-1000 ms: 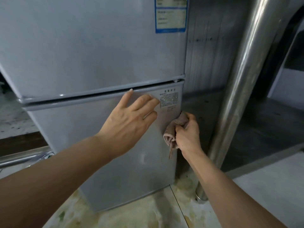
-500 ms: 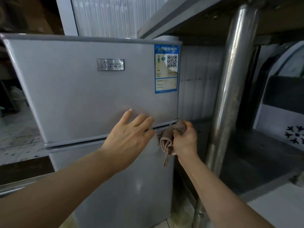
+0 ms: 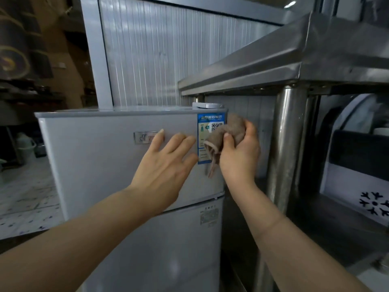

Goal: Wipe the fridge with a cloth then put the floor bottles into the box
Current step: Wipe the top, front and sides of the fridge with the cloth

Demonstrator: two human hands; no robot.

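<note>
The cloth [image 3: 228, 133] is bunched and clamped in the right hand [image 3: 239, 157], pressed at the fridge [image 3: 101, 157] door's upper right edge, over a blue label [image 3: 202, 152]. Just left of it, the left hand [image 3: 166, 165] is laid flat, fingers spread, on the door. Unwiped door is judged to lie leftward and below; the right hand is nearer. No bottles or box are seen.

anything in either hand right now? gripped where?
Right hand has the brown cloth bunched in its grip around the middle, one end hanging below. Left hand holds nothing, open flat on the fridge door.
</note>
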